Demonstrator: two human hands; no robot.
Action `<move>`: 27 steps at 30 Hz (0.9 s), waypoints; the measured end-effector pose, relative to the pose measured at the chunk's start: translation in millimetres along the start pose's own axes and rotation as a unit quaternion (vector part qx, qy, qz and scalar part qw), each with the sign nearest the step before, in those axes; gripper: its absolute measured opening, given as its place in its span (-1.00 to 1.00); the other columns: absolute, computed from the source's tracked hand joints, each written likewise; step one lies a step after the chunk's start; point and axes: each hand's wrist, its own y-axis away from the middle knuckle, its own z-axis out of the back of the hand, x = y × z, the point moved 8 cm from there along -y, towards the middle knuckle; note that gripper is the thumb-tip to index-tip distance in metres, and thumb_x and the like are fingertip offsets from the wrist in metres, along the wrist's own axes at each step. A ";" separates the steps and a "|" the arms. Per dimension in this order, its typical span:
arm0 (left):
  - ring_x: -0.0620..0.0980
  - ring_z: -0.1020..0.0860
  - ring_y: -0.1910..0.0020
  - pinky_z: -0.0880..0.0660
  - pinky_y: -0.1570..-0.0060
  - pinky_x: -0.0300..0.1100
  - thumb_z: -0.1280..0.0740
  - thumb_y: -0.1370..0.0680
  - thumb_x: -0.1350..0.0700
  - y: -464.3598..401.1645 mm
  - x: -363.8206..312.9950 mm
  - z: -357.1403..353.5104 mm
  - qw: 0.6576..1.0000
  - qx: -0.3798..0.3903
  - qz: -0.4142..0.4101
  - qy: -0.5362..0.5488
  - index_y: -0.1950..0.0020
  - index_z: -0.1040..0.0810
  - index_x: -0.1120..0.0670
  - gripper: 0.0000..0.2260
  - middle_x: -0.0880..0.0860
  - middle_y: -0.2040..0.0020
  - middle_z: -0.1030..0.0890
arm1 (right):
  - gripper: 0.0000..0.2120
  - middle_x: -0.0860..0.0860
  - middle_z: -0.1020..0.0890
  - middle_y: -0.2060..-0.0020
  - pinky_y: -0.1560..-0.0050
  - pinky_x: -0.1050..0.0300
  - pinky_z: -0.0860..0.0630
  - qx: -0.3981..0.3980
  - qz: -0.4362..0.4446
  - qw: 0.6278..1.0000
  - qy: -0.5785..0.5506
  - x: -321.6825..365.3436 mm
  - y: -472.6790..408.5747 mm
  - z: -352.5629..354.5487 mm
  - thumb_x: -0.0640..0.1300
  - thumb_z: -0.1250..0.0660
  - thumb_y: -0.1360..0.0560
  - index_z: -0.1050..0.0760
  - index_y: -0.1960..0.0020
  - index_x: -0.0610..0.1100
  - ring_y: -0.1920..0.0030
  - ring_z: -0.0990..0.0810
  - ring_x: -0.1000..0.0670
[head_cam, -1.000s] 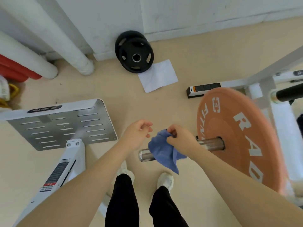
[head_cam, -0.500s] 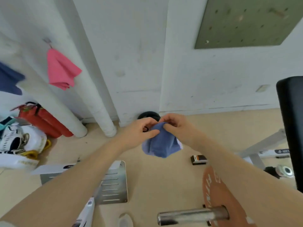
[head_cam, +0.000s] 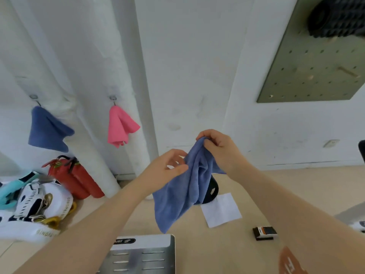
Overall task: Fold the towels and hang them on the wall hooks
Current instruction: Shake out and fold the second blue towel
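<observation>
While it hangs crumpled in mid-air, the blue towel (head_cam: 185,186) is held at its top edge by both hands. Right hand (head_cam: 219,149): fingers closed, pinching the uppermost bunched corner. Left hand (head_cam: 167,169): lower and just beside, thumb and fingers nipping the towel's left edge; most of the cloth drapes below both hands. Beyond and left of the hands, on the wall: pink towel (head_cam: 120,127) on a hook (head_cam: 113,98); further left, dark blue towel (head_cam: 47,131) on a second hook (head_cam: 33,96). Below the hands, floor (head_cam: 227,252): white paper sheet (head_cam: 221,210).
</observation>
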 end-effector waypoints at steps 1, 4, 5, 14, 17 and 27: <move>-0.23 -0.56 -0.01 -0.46 0.00 -0.39 -0.29 -0.42 -0.07 1.5 0.7 4.1 1.000 0.001 -0.006 0.017 -0.08 -0.47 -0.21 -0.76 -0.15 -0.02 -0.60 | -0.67 0.12 -0.57 0.21 0.03 0.28 -0.48 0.011 0.003 1.000 -0.002 3.5 -2.3 -9.8 -0.33 -0.11 -0.55 -0.48 0.17 0.04 0.15 -0.53 0.13; -0.23 -0.57 0.01 -0.49 -0.03 -0.30 -0.30 -0.41 -0.04 5.2 1.9 12.1 0.999 -0.006 -0.022 0.046 -0.03 -0.49 -0.16 -0.80 -0.16 0.02 -0.60 | -0.67 0.14 -0.58 0.20 0.03 0.30 -0.46 0.040 0.016 0.999 0.013 10.8 -6.5 -35.5 -0.32 -0.12 -0.55 -0.49 0.17 0.06 0.14 -0.53 0.16; -0.22 -0.57 0.05 -0.49 -0.03 -0.27 -0.29 -0.40 -0.05 5.7 3.6 14.0 0.999 -0.010 -0.022 0.042 0.01 -0.51 -0.10 -0.82 -0.15 0.06 -0.61 | -0.66 0.16 -0.58 0.21 0.03 0.32 -0.45 0.050 0.019 0.998 0.020 12.2 -7.6 -42.7 -0.32 -0.12 -0.55 -0.49 0.17 0.07 0.15 -0.53 0.19; -0.19 -0.34 0.43 -0.30 0.37 -0.37 -0.31 -0.48 -0.03 11.7 36.9 37.5 0.994 -0.014 -0.012 -0.110 0.29 -0.33 -0.02 -0.77 -0.12 0.41 -0.40 | -0.76 0.06 -0.59 0.20 0.04 0.25 -0.46 -0.045 -0.017 0.995 0.082 4.2 -14.7 -31.8 -0.26 -0.09 -0.57 -0.50 0.10 -0.07 0.12 -0.54 0.08; -0.11 -0.41 0.35 -0.37 0.29 -0.28 -0.28 -0.52 -0.02 12.9 68.9 47.2 0.988 -0.006 0.054 -0.143 0.25 -0.40 0.01 -0.80 -0.07 0.34 -0.49 | -0.77 0.07 -0.57 0.22 0.08 0.26 -0.44 -0.107 -0.055 0.991 0.064 -7.2 -17.4 -13.7 -0.22 -0.07 -0.58 -0.51 0.04 -0.10 0.15 -0.52 0.10; 0.11 -0.57 -0.01 -0.50 -0.12 -0.01 -0.23 -0.54 0.06 -18.1 83.5 51.0 0.885 -0.159 0.274 0.342 -0.05 -0.55 0.19 -0.77 0.15 0.01 -0.62 | -0.58 -0.02 -0.40 0.45 0.34 0.14 -0.32 -0.071 -0.198 0.960 0.182 -56.5 -31.7 1.6 0.00 -0.05 -0.60 -0.31 0.39 -0.12 0.38 -0.39 -0.05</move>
